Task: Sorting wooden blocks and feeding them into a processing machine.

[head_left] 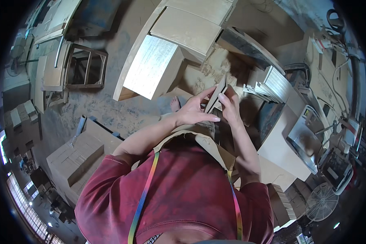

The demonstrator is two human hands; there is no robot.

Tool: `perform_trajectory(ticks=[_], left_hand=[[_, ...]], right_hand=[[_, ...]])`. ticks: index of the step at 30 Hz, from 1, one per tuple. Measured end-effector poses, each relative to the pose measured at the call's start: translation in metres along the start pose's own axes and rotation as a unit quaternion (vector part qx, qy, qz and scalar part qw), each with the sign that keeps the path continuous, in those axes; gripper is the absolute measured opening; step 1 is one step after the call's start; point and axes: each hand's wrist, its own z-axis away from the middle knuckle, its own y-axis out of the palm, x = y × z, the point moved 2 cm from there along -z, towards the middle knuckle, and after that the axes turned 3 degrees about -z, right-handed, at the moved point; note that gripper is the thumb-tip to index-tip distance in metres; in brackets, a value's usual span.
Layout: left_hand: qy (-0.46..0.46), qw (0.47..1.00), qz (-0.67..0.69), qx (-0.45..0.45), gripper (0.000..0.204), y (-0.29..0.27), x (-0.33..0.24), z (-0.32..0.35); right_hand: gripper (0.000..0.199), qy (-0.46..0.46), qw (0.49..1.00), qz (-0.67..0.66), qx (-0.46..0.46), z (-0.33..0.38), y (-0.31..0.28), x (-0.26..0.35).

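Note:
In front of my apron (209, 140), my two hands hold a small stack of thin flat wooden boards (216, 96), tilted up on edge. My left hand (193, 110) grips the stack from the left, its thumb across the near end. From the other side my right hand (231, 106) closes on it, with the thumb on the face towards me. How many boards are in the stack I cannot tell. Just beyond my left hand stands a block of pale, shiny-topped panels (150, 67).
Fanned shiny panels (272, 85) lie to the right, near a pale worktop (280, 142). Brown cardboard boxes (83, 152) stand at the left, and a wooden frame stool (86, 66) farther off. Wood dust and shavings (217, 61) cover the floor ahead. A fan (322, 202) stands at lower right.

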Motion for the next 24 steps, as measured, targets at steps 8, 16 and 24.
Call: perform_trajectory(ticks=[8,16,24], left_hand=[[0.050,0.997,-0.039,-0.035,0.095,-0.025,-0.021,-0.005],[0.020,0.958,-0.260,-0.120,0.059,-0.022,-0.052,-0.023],[0.126,0.972,-0.175,-0.093,0.032,-0.003,-0.051,-0.024]], right_hand=[[0.049,-0.030,0.975,-0.219,-0.014,0.008,-0.014,0.041],[0.048,-0.122,0.981,-0.074,-0.128,0.027,-0.004,0.067],[0.050,-0.033,0.955,0.108,-0.274,0.014,0.004,0.064]])
